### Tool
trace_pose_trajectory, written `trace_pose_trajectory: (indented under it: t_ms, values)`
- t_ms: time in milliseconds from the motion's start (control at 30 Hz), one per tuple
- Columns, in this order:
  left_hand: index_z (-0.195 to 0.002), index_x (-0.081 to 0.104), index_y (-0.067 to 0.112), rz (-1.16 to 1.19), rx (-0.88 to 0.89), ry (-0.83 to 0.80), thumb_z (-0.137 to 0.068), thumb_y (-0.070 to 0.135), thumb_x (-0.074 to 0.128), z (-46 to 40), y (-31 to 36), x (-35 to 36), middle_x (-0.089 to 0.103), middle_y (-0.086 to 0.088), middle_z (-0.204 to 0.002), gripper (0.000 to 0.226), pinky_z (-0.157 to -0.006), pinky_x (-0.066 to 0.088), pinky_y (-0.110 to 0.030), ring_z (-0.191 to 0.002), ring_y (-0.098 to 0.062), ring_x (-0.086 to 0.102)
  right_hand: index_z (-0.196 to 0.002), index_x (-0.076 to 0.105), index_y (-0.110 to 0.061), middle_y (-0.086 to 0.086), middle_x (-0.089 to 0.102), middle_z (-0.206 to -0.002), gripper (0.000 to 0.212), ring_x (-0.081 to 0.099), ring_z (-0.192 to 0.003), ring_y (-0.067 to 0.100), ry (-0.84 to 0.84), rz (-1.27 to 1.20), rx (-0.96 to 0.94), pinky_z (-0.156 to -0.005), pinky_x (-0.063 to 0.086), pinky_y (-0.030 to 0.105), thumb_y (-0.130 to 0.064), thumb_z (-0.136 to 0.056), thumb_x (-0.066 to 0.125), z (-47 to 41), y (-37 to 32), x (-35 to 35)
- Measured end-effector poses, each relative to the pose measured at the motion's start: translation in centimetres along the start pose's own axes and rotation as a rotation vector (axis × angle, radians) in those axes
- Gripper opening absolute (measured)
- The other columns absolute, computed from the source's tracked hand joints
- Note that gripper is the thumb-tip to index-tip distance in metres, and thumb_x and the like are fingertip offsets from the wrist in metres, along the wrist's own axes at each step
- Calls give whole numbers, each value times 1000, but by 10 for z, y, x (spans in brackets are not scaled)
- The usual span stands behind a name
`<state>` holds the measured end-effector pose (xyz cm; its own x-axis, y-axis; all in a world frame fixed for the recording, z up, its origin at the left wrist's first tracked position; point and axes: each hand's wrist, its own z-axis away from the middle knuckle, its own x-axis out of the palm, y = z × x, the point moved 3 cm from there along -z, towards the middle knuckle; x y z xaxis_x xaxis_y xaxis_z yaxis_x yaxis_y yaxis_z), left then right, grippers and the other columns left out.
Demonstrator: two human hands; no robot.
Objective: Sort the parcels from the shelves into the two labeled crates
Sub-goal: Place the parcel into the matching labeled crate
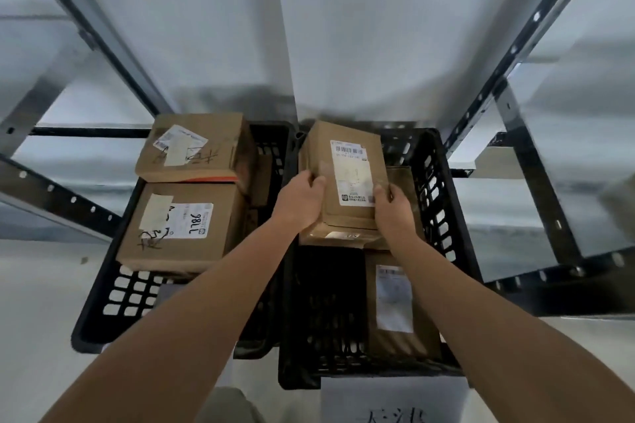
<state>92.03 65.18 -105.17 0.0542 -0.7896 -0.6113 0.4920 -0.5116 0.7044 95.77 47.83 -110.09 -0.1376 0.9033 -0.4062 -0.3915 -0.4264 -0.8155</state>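
Two black plastic crates stand side by side on the floor. Over the right crate (443, 182) I hold a small brown cardboard parcel (347, 151) with a white shipping label. My left hand (300, 201) grips its left side and my right hand (393, 208) grips its right side. It sits tilted on top of another brown parcel (338, 237). A flat brown parcel (395, 302) with a label lies at the crate's near right. The left crate (103, 302) holds two larger brown parcels, a far one (196, 148) and a near one (182, 227) marked 786.
Metal shelf uprights slant up at the left (103, 38) and right (522, 45), with pale shelf boards behind. A white paper label (391, 402) with handwriting hangs on the right crate's near wall. The floor is pale grey.
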Motion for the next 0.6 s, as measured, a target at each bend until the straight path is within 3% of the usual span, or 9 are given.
trace_pose_trajectory:
  t_ms: [133, 233, 333, 433, 600]
  values:
    - [-127, 57, 13, -70, -66, -48, -107, 35, 33, -6, -13, 15, 64, -8, -120, 39, -90, 48, -38, -106, -25, 59, -146, 44, -15, 5, 60, -130, 50, 58, -110, 23, -49, 44, 27, -89, 47, 36, -43, -105, 41, -8, 17, 3]
    - [-121, 58, 13, -139, -62, -5, -106, 32, 35, -10, -18, 17, 65, -7, -114, 34, -85, 49, -38, -100, -24, 60, -150, 38, -14, 9, 57, -137, 52, 56, -120, 29, -65, 62, 43, -100, 47, 44, -41, -106, 38, -10, 23, 15]
    - [-118, 56, 14, -239, -53, 40, -106, 31, 35, -14, -14, 23, 64, -7, -112, 29, -82, 51, -38, -98, -25, 60, -153, 33, -13, 12, 53, -143, 53, 51, -129, 32, -64, 77, 58, -105, 42, 44, -39, -107, 35, -15, 28, 19]
    - [-125, 47, 13, -348, -92, 22, -105, 22, 36, -17, -8, 31, 62, -11, -116, 25, -82, 54, -44, -98, -30, 61, -151, 36, -12, 12, 53, -142, 50, 50, -129, 33, -84, 95, 64, -104, 40, 43, -39, -108, 34, -22, 33, 22]
    - [-147, 28, 20, -541, -1, -67, -98, 9, 42, -26, -6, 43, 59, -17, -112, 52, -69, 48, -40, -89, -33, 59, -147, 36, -11, 14, 56, -137, 47, 52, -126, 35, -83, 118, 59, -101, 41, 42, -38, -108, 33, -27, 38, 28]
